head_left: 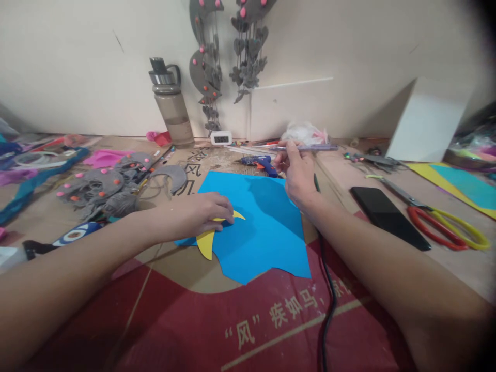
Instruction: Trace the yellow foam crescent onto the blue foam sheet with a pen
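A yellow crescent cutout (205, 244) lies over the left part of a blue sheet (259, 237) with an uneven cut edge. My left hand (215, 213) is closed over the crescent's middle and holds it against the sheet, hiding part of it. Above the sheet's far right corner, my right hand (296, 168) is closed in a pinch on a slim, purplish pen (320, 148). Its fingers partly cover the pen's left end. Just beyond the sheet, beside my right hand, lies a blue glue gun (260, 163).
Red-and-tan cardboard (174, 320) covers the work surface, crossed by a black cable (327, 310). Scissors (445, 222) and a black phone (387, 217) lie right. Grey felt pieces (112, 183) are heaped left. A water bottle (172, 111) and small digital clock (221, 138) stand behind.
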Demonstrator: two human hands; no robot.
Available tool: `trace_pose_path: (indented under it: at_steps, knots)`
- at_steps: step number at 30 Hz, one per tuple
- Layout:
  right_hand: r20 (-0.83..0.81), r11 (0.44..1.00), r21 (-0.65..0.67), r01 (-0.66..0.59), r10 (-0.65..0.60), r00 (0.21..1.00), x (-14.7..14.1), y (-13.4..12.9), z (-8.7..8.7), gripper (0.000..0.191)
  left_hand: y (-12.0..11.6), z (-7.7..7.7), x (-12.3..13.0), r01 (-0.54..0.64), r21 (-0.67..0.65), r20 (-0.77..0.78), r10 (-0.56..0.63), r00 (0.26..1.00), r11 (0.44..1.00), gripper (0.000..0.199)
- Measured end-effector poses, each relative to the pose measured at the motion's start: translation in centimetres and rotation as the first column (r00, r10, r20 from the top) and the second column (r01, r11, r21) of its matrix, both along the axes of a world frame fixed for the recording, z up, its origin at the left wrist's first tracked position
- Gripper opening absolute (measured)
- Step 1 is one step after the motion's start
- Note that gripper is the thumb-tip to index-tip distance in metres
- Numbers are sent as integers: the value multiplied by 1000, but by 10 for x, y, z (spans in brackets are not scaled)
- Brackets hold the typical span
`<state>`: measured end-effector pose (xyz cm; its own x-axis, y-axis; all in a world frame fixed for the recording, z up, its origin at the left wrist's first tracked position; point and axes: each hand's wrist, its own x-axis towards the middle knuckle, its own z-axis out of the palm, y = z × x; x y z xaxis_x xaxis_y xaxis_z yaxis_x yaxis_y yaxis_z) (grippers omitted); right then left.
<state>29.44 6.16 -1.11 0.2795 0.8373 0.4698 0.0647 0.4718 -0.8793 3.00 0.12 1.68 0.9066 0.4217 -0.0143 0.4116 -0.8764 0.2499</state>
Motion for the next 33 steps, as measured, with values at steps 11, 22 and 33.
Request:
trace_pose_path:
  at_steps: [11, 22, 33]
  knots:
    - [21, 992, -20, -128, 129, 991, -9, -21, 8, 50, -8, 3, 5, -86, 84, -11, 87, 996, 993, 29]
    - [330, 960, -156, -233, 273, 903, 6, -46, -6, 35, -19, -35, 31, -165, 110, 240, 135, 961, 980, 34]
    - [547, 961, -186, -205, 275, 791, 2, -48, -10, 33, -18, -39, 26, -171, 99, 270, 139, 953, 980, 32]
